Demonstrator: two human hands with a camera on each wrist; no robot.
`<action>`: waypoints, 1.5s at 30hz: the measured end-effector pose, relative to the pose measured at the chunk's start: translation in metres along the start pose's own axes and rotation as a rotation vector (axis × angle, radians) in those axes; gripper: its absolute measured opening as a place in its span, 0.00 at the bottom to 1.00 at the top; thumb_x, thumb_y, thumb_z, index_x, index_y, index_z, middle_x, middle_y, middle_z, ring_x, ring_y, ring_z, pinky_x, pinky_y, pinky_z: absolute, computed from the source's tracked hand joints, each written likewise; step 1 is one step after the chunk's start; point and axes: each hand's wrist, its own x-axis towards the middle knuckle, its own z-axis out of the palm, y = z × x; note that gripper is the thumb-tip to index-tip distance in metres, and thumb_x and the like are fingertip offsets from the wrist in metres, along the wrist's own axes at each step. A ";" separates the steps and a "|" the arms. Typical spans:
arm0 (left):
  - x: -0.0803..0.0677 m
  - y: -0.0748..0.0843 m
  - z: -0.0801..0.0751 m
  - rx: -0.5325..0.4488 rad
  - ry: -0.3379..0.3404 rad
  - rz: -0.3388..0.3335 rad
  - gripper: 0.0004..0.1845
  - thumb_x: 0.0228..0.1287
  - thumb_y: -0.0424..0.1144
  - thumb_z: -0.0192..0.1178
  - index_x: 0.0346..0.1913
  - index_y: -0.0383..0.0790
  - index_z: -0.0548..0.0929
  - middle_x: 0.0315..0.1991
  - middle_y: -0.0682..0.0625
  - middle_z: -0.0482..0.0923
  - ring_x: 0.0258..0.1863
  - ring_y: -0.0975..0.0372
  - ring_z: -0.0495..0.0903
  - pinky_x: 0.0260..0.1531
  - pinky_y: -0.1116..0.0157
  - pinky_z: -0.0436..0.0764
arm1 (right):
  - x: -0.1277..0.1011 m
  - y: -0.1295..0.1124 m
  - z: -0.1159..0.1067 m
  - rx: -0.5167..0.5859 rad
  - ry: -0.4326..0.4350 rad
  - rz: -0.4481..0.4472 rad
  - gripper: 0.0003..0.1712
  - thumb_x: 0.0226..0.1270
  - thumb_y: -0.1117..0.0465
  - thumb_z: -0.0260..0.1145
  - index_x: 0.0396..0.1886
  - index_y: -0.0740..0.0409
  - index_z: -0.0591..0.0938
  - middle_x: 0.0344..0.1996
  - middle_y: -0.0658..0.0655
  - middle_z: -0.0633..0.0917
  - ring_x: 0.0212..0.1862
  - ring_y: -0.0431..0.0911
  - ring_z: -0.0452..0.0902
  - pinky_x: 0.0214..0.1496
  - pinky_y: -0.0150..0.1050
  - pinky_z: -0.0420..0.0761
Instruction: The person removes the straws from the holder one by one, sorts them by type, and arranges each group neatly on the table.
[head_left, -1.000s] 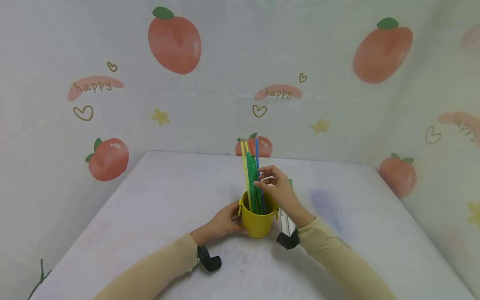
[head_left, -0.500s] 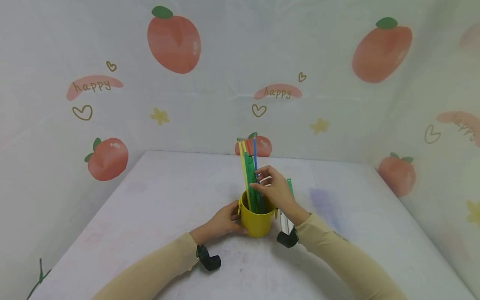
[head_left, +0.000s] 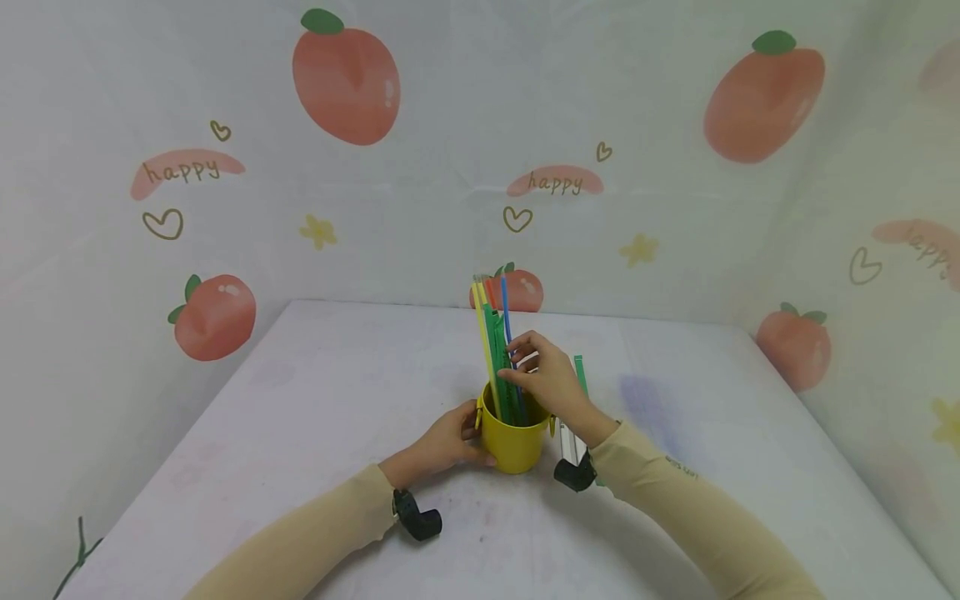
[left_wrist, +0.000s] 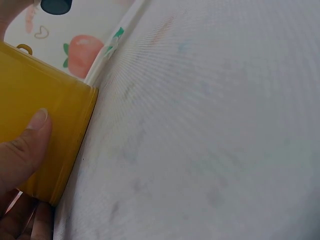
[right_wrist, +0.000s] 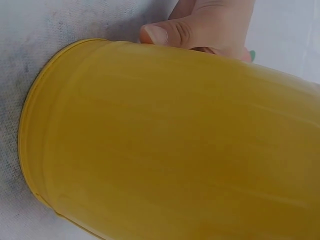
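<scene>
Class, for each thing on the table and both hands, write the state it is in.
Bucket: upright, open-topped, partly filled.
Sticks: standing in the bucket, leaning slightly left in the head view.
White thing: lying down, partly hidden.
Left hand: gripping the bucket's side.
Right hand: at the sticks; grip unclear.

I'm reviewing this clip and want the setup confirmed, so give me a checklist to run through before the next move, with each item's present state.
1. Yellow bucket upright on the table: ok.
2. Left grip holding the bucket: ok, its thumb lies against the wall.
3. Green sticks and blue stick standing in the bucket: ok, though leaning somewhat.
4. Right grip firmly pinching a stick: cannot tell; its fingertips are at the sticks, but contact is unclear.
5. White item beside the bucket fully visible: not ok, the black wrist camera covers part of it.
</scene>
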 end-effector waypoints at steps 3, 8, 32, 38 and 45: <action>0.000 0.001 0.000 0.004 0.000 0.005 0.44 0.50 0.32 0.74 0.70 0.37 0.62 0.71 0.41 0.64 0.69 0.46 0.66 0.67 0.49 0.68 | 0.000 -0.001 -0.001 -0.005 -0.007 -0.004 0.18 0.59 0.64 0.72 0.47 0.56 0.77 0.40 0.57 0.80 0.39 0.48 0.80 0.36 0.36 0.87; -0.001 0.000 0.000 0.007 0.002 0.012 0.44 0.50 0.33 0.74 0.70 0.37 0.63 0.71 0.42 0.64 0.68 0.46 0.66 0.67 0.50 0.68 | 0.000 -0.001 -0.001 0.011 -0.016 -0.005 0.17 0.60 0.65 0.71 0.47 0.58 0.77 0.40 0.58 0.80 0.39 0.47 0.80 0.36 0.36 0.87; -0.001 0.002 0.001 0.008 -0.009 0.022 0.45 0.51 0.33 0.73 0.71 0.37 0.62 0.71 0.42 0.64 0.68 0.47 0.67 0.67 0.50 0.68 | -0.013 0.009 -0.018 0.360 -0.012 -0.152 0.17 0.63 0.68 0.67 0.49 0.64 0.73 0.42 0.63 0.77 0.39 0.46 0.80 0.41 0.32 0.86; 0.000 0.001 0.001 0.025 -0.003 0.006 0.46 0.50 0.33 0.74 0.71 0.38 0.62 0.71 0.42 0.63 0.69 0.47 0.66 0.67 0.51 0.68 | -0.012 0.011 -0.028 0.473 0.015 -0.197 0.21 0.64 0.70 0.65 0.55 0.66 0.70 0.40 0.56 0.77 0.38 0.41 0.81 0.44 0.40 0.88; 0.000 0.000 0.000 0.024 0.001 0.015 0.45 0.50 0.32 0.74 0.71 0.35 0.62 0.71 0.41 0.63 0.69 0.46 0.65 0.67 0.50 0.68 | -0.007 0.011 -0.041 0.553 0.096 -0.255 0.25 0.65 0.72 0.63 0.60 0.60 0.70 0.38 0.50 0.78 0.39 0.39 0.81 0.43 0.37 0.87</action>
